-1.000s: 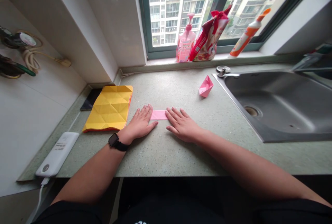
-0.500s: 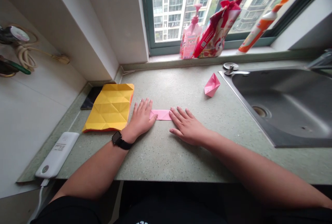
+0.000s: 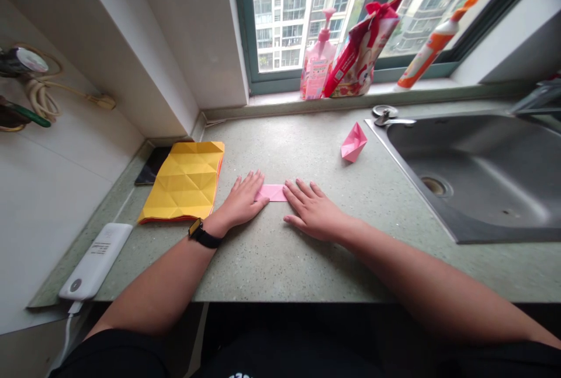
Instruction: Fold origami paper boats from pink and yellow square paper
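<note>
A narrow folded strip of pink paper [image 3: 273, 193] lies flat on the speckled green counter [image 3: 272, 267]. My left hand [image 3: 244, 198], with a black watch on its wrist, lies flat over the strip's left end, fingers stretched out. On the right end rest the fingertips of my right hand [image 3: 313, 210], which is open with its fingers spread. Both hands hide the strip's ends; only its middle shows. Farther back on the right sits a folded pink paper boat [image 3: 354, 142].
Left of my hands lies a stack of creased yellow paper [image 3: 186, 179], partly over a dark flat object [image 3: 152, 166]. A white power bank [image 3: 96, 260] with a cable is near the front left. The sink [image 3: 482, 179] is at right. A pump bottle [image 3: 318, 62] stands on the windowsill.
My left hand has slid slightly right along the pink strip, covering more of it. My right hand stays at the right end. The view has shifted a little.
</note>
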Motion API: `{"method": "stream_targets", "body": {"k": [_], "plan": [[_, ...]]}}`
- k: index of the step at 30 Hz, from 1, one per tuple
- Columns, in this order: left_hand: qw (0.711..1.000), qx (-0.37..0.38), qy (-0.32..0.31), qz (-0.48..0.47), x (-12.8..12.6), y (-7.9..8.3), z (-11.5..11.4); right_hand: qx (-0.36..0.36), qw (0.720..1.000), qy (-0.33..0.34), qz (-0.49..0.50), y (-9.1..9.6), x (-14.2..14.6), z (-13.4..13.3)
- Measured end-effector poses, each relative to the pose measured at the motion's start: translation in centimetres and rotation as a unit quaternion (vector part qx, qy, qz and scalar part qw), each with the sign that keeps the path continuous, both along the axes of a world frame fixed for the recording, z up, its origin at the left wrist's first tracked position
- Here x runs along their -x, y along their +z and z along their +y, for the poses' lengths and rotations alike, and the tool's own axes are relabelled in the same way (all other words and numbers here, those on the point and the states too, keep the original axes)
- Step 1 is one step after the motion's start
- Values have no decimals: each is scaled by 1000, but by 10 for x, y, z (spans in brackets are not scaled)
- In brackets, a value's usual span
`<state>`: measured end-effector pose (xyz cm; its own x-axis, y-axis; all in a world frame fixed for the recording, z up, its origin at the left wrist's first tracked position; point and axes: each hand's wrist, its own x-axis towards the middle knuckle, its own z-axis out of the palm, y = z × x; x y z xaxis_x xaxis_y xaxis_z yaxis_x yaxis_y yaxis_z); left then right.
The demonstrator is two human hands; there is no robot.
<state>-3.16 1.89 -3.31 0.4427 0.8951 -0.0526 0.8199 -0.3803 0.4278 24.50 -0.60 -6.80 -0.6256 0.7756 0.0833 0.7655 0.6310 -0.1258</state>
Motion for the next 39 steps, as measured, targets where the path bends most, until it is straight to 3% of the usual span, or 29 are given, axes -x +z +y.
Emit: {"method": "stream_targets", "body": {"k": [5,11,14,21,30,39], "plan": [[990,-24,70,-121,10,1,3,1,1000,3,5,3,0,1],[993,-88,72,23,-6,2,-6,4,1000,6,12,3,0,1],[992,-94,72,52,-7,4,-7,8,1000,7,11,5,0,1],[992,-118,-28,-32,3,10,-9,-11,998,-15,63,14,-1,6],[988,-130,-27,-77,4,16,-12,-29,987,-28,154,29,-9,21],[991,-103,38,-81,11,27,-10,-29,975,-37,216,34,-9,20]]}}
